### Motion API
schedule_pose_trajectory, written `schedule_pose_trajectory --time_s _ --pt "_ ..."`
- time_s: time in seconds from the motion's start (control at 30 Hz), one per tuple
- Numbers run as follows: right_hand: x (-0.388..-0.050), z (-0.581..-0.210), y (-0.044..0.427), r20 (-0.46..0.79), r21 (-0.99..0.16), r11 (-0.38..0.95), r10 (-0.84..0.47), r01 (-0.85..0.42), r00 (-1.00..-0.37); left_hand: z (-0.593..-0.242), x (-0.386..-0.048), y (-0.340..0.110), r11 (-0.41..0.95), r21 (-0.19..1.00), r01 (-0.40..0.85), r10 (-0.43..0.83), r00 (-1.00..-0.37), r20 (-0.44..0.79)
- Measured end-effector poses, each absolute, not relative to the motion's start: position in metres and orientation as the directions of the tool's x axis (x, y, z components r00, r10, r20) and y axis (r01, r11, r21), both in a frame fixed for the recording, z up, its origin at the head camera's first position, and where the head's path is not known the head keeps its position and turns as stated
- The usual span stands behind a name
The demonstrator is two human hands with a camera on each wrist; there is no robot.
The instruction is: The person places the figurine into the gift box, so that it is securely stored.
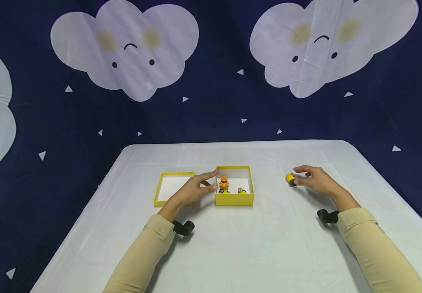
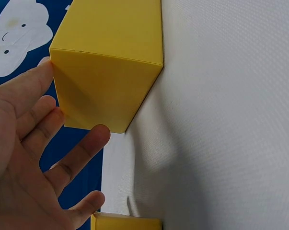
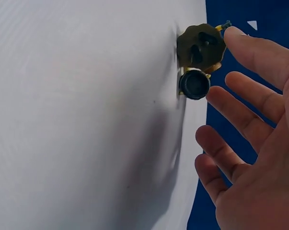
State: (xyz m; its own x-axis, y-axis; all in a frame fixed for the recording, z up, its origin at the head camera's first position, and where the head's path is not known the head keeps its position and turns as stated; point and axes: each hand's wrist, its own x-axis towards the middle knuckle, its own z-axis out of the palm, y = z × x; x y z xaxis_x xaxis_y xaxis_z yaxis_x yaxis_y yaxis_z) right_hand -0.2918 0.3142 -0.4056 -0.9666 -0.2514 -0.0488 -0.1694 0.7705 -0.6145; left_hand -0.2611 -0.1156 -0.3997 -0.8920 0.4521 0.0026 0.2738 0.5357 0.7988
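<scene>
head cam high, farthest back, facing forward and down over white table [image 1: 255, 248], left wrist cam low, rolled sideways, close on left hand [image 2: 29, 167] and yellow box [image 2: 106, 91], right wrist likewise at right hand [image 3: 261, 163] and figurine [image 3: 199, 48], head/left share box, head/right share figurine
</scene>
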Motion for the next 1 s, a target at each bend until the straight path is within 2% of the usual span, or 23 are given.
schedule_pose_trajectory --time_s 0.63,1.0 --pt "-0.295 -0.415 0.316 -0.057 -0.591 0.787 -0.261 -0.178 -0.964 -0.401 -0.262 -0.116 0.517 0.801 0.301 0.472 -0.881 0.026" --pt "-0.294 -0.415 0.307 0.008 -0.580 0.776 -0.299 -0.248 -0.954 -0.401 -0.260 -0.116 0.524 0.800 0.292 0.469 -0.883 0.014"
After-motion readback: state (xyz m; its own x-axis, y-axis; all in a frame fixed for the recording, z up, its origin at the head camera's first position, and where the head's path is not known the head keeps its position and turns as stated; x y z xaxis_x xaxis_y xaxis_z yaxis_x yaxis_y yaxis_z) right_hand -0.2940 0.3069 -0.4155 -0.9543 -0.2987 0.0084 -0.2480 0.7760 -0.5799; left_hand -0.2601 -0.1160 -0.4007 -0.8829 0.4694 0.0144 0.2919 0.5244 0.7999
